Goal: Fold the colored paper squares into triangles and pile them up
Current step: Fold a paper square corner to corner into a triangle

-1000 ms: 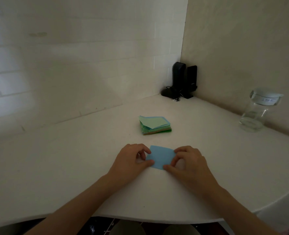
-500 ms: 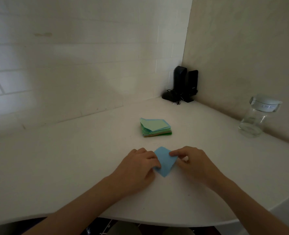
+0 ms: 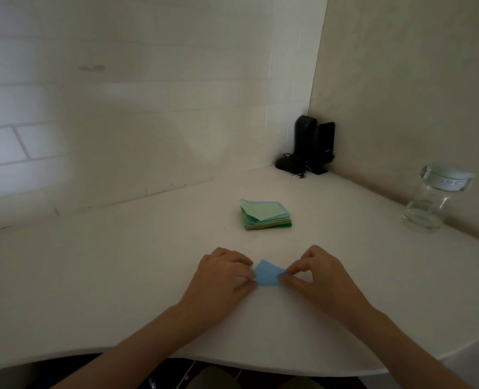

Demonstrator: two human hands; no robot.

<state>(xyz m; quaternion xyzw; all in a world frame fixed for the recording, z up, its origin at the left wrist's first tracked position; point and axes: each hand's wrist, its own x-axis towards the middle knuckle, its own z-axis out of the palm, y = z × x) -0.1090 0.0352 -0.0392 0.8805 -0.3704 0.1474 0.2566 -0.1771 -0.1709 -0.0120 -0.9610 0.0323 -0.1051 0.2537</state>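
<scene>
A light blue paper square (image 3: 267, 274) lies on the white table (image 3: 120, 276) between my two hands, turned so one corner points away from me. My left hand (image 3: 221, 273) pinches its left corner with curled fingers. My right hand (image 3: 317, 273) pinches its right corner between thumb and forefinger. Only the paper's middle shows; its side corners are under my fingers. A stack of colored paper squares (image 3: 265, 214), pale green on top, sits farther back on the table, apart from both hands.
A clear glass jar with a lid (image 3: 432, 200) stands at the right by the wall. Two black speakers (image 3: 311, 147) with a cable fill the back corner. The table's curved front edge runs close below my forearms.
The blue paper has been turned from lying flat-sided to corner-away. Both hands have closed in on its left and right corners, covering more of it.
</scene>
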